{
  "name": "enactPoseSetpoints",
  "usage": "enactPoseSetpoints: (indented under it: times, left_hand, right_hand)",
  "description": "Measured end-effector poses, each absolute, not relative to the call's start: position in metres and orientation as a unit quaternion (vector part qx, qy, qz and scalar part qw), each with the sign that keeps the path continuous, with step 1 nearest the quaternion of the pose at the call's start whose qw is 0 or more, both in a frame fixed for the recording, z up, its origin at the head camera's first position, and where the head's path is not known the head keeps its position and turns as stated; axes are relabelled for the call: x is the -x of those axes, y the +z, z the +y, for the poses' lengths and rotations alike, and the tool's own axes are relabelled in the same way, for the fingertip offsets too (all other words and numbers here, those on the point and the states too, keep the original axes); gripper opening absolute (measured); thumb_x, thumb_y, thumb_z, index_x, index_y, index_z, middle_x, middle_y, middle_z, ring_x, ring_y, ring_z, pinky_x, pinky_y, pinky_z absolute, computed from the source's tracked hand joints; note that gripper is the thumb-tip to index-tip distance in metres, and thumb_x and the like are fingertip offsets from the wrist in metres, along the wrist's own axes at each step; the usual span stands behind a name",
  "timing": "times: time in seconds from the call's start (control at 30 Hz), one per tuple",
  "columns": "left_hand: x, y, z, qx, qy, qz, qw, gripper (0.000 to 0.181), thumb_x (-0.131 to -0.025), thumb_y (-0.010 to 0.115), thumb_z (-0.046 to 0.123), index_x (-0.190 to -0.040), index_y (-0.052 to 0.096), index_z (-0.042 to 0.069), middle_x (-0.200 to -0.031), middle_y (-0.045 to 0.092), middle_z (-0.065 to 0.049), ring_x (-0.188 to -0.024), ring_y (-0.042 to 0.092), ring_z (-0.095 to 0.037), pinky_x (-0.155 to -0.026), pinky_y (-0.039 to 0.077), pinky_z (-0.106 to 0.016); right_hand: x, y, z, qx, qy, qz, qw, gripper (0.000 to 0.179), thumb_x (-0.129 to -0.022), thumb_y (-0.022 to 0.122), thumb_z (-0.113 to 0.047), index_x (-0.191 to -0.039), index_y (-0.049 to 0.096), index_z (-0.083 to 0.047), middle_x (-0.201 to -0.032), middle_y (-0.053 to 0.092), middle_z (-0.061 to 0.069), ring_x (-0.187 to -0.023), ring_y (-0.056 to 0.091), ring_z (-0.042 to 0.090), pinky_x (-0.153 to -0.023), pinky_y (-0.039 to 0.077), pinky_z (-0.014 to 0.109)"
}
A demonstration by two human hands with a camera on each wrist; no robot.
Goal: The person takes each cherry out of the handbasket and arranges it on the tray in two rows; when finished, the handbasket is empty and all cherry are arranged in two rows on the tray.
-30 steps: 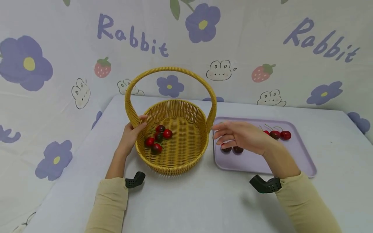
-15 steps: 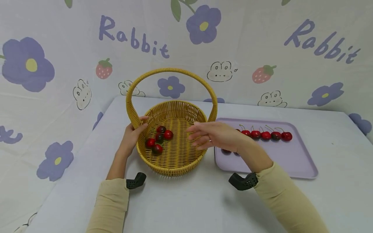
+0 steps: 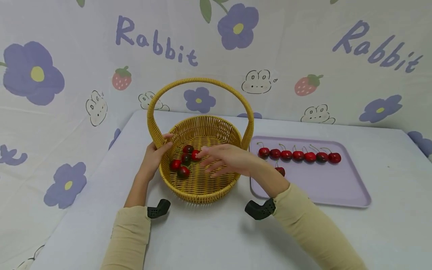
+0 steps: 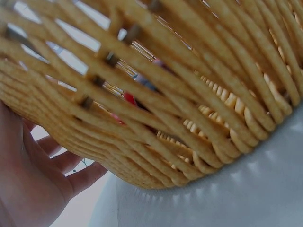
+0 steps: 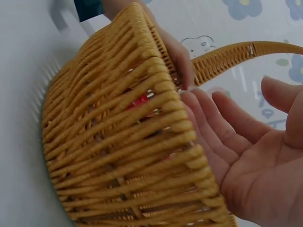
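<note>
A yellow woven basket [image 3: 199, 197] with a tall arched handle [image 3: 200, 80] stands on the white table. Several dark red cherries [image 3: 183, 172] lie in its left half. My left hand [image 3: 150, 159] grips the basket's left side at the foot of the handle, its thumb over the rim; the left wrist view shows its fingers on the outer side. Over the basket's right half hovers my right hand [image 3: 233, 161], palm turned left, fingers loosely extended. In the right wrist view the right hand [image 5: 265, 175] is beside the rim with nothing in it.
Right of the basket lies a lilac tray [image 3: 324, 191]. A row of stemmed cherries [image 3: 298, 155] runs along its far side, with another cherry [image 3: 279, 171] in front, partly behind the right forearm. A patterned cloth [image 3: 276, 37] hangs behind the table.
My right hand has moved left from over the tray to over the basket, uncovering the row of cherries. The left hand keeps its hold, and the cherries in the basket have not moved.
</note>
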State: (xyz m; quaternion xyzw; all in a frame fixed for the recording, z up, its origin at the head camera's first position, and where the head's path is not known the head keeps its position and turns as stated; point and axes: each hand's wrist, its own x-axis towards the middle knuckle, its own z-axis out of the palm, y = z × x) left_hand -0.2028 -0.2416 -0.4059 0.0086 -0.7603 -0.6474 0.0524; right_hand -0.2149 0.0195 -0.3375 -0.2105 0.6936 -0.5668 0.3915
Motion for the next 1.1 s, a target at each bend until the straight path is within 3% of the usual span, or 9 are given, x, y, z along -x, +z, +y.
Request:
enactPoseSetpoints:
  times: [1.1]
  left_hand:
    - [0.204, -0.408, -0.242, -0.006, -0.654, -0.755, 0.054, 0.041, -0.099, 0.051, 0.02, -0.136, 0.049, 0.001, -0.139, 0.045, -0.018, -0.126, 0.041, -0.029, -0.107, 0.025, -0.046]
  right_hand:
    - [0.208, -0.364, -0.031, 0.126, -0.507, 0.766, 0.374, 0.052, -0.097, 0.053, -0.041, -0.131, 0.055, -0.002, -0.112, 0.062, 0.016, -0.09, 0.065, 0.029, -0.07, 0.055, 0.037]
